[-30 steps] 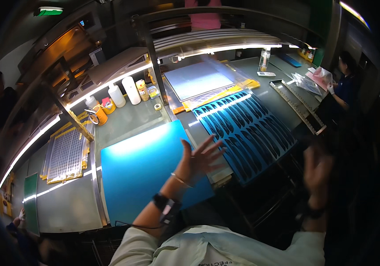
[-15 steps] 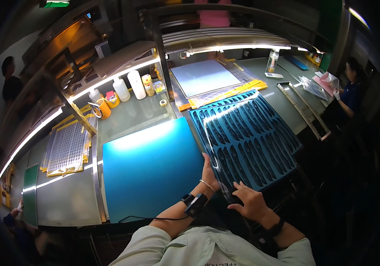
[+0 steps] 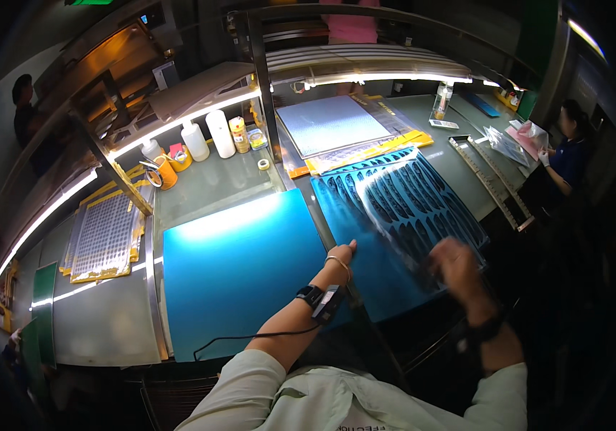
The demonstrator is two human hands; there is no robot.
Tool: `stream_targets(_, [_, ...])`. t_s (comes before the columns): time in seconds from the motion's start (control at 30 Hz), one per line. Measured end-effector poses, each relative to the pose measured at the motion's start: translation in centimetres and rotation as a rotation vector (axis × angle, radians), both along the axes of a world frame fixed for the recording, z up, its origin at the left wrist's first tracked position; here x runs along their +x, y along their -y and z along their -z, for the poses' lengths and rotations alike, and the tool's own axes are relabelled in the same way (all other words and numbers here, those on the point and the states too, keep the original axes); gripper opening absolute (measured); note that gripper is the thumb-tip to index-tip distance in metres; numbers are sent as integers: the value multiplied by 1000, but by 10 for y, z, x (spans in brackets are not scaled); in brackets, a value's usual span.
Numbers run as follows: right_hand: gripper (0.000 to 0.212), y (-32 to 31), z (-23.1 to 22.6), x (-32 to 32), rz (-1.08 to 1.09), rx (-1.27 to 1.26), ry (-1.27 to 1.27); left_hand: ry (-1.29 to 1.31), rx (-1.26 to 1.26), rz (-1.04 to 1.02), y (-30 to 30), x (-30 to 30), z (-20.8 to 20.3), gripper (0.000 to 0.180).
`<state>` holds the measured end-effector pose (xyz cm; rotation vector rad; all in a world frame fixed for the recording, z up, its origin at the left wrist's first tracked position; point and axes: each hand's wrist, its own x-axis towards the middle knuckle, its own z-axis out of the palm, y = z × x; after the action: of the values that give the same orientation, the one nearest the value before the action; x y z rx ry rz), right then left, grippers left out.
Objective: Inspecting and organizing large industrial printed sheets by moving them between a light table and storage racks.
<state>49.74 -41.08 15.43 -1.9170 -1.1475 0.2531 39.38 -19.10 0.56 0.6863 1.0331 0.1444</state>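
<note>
A blue sheet with rows of dark cut-out shapes [image 3: 401, 201] lies on the bench in front of me, right of a plain glossy blue sheet [image 3: 236, 266]. My left hand [image 3: 340, 260] lies stretched out at the near left edge of the patterned sheet, where the two sheets meet. A black wrist strap [image 3: 319, 296] with a cord sits on that wrist. My right hand [image 3: 455, 262] is blurred above the near right part of the patterned sheet, so its grip is unclear.
Behind the sheets are white and yellow bottles [image 3: 218, 133], a tape roll [image 3: 263, 164], a grey sheet [image 3: 333, 122] and a metal post [image 3: 265, 93]. Long metal rulers [image 3: 491, 179] lie right, perforated yellow-edged panels [image 3: 103, 237] left. A co-worker [image 3: 566, 154] stands far right.
Both hands dropped from raised to the patterned sheet's near edge. Since then the left slid to its left edge and the right moved out over its right side.
</note>
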Motion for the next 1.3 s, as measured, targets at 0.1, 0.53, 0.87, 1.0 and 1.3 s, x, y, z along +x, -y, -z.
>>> stream_targets(0.1, [22, 12, -94, 58, 326, 130, 504, -237, 131, 41, -2, 15, 36, 51])
stream_targets(0.53, [19, 111, -178, 14, 114, 106, 1374, 173, -11, 124, 30, 1, -15, 75])
stream_targets(0.87, [33, 126, 48, 2, 367, -14, -303, 333, 131, 227, -96, -114, -47, 45])
stream_targets(1.0, [31, 102, 79, -18, 434, 5, -595, 137, 558, 304, -96, -170, -68, 37])
stream_targets(1.3, [9, 7, 123, -121, 80, -9, -989, -33, 526, -73, -134, -393, -93, 45])
